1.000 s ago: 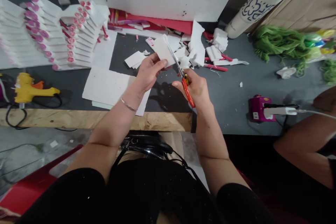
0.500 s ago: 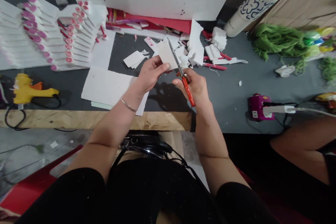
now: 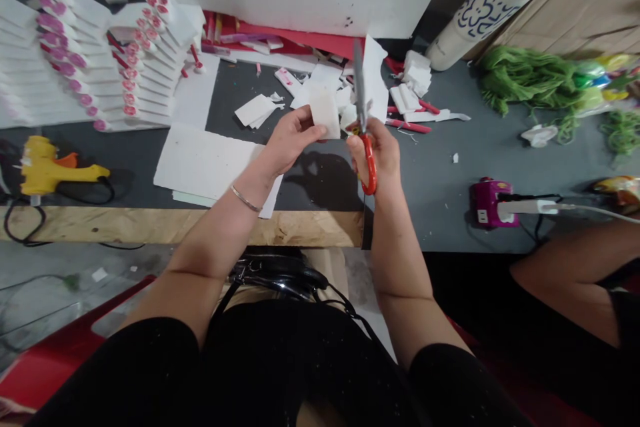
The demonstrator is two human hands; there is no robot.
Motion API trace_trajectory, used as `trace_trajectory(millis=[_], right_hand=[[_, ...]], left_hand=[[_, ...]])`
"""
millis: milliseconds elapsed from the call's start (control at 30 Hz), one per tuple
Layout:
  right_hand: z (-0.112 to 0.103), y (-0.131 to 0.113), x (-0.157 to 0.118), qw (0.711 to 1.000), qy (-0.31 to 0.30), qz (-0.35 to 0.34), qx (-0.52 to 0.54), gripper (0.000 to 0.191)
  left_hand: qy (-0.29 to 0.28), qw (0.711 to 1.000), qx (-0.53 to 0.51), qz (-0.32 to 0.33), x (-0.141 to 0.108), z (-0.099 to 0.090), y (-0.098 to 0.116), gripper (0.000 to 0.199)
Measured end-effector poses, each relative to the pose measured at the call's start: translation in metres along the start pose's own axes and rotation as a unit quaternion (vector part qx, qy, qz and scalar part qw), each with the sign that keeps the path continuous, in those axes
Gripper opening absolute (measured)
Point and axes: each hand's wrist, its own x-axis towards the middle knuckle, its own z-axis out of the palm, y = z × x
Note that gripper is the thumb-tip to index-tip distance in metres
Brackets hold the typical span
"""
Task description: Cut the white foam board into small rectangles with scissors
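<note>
Between thumb and fingers, my left hand [image 3: 293, 137] pinches a small white piece of paper [image 3: 325, 113]. My right hand [image 3: 383, 150] is closed round the red handles of a pair of scissors [image 3: 369, 163]; the blades point away from me and stand a little to the right of the paper, apart from it. Beyond both hands lie white paper scraps [image 3: 347, 97] and a larger torn white strip [image 3: 375, 77]. A few cut white pieces [image 3: 256, 111] rest to the left of my left hand. White sheets [image 3: 210, 163] lie partly under my left forearm.
Rows of pink-tipped white paper rolls [image 3: 67, 60] and a yellow glue gun [image 3: 55, 170] are at left. A tall bottle [image 3: 480, 7], green yarn [image 3: 525, 77] and a purple power adapter [image 3: 493, 203] stand at right. Another person's arm [image 3: 570, 263] rests at lower right.
The scissors have come away from the paper and swung upright, their blades now to its right. The paper in my left hand has turned slightly and shifted right.
</note>
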Motion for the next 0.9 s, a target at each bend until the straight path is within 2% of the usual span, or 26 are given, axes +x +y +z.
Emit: trace_trajectory(millis=[133, 233, 333, 467, 533, 633, 767, 900], right_hand=[[0.002, 0.013, 0.006, 0.994, 0.039, -0.067, 0.071, 0.072], [0.002, 0.015, 0.007, 0.992, 0.038, -0.074, 0.093, 0.064], [0.001, 0.016, 0.006, 0.991, 0.045, -0.080, 0.101, 0.056], [0.005, 0.021, 0.008, 0.989, 0.055, -0.068, 0.118, 0.057], [0.008, 0.025, 0.011, 0.988, 0.060, -0.053, 0.133, 0.060], [0.013, 0.027, 0.012, 0.988, 0.069, -0.026, 0.137, 0.061], [0.012, 0.018, 0.008, 0.986, 0.082, -0.037, 0.138, 0.059], [0.001, 0.004, 0.001, 0.994, 0.026, -0.054, 0.095, 0.056]], left_hand=[[-0.033, 0.996, 0.085, 0.009, -0.004, 0.001, 0.008, 0.030], [-0.056, 0.984, 0.170, -0.001, -0.010, 0.004, 0.021, 0.019], [-0.062, 0.976, 0.209, -0.017, -0.012, 0.005, 0.029, 0.010], [-0.031, 0.988, 0.147, -0.024, -0.005, 0.005, 0.019, 0.011], [-0.011, 0.997, 0.074, -0.021, -0.002, 0.007, 0.011, 0.019], [-0.016, 1.000, 0.000, -0.022, -0.003, 0.012, 0.003, 0.032], [0.004, 1.000, 0.010, -0.016, -0.004, 0.011, 0.000, 0.039], [0.069, 0.997, 0.035, 0.011, 0.005, -0.006, -0.005, 0.037]])
